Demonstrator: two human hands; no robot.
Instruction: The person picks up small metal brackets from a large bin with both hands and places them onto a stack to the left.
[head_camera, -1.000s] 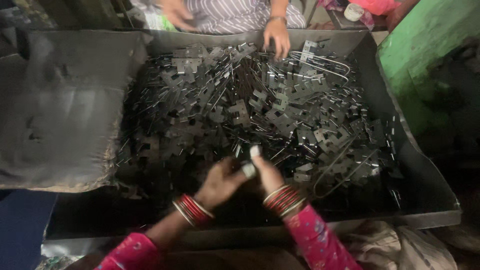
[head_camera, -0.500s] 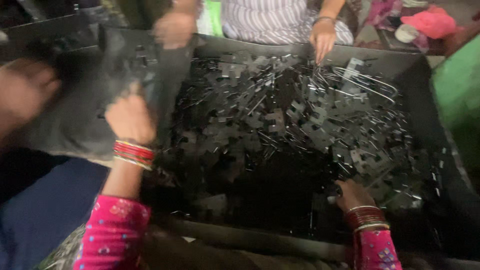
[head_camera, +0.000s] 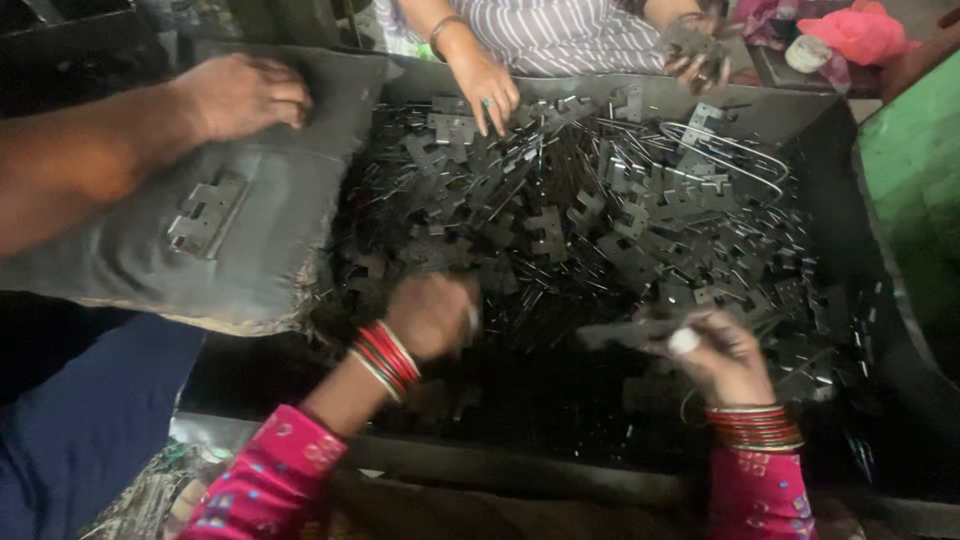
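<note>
Your left hand (head_camera: 432, 315) is clenched low in the heap of flat black metal brackets (head_camera: 590, 225) filling the metal tray (head_camera: 800, 110); whether it grips one, you cannot tell. Your right hand (head_camera: 722, 355) pinches one flat bracket (head_camera: 625, 333) by its end, just above the pile. These stamped plates look stiff, thin and sharp-edged, likely slippery: take them across the flat faces, not the edges. Other people's hands work the far side.
</note>
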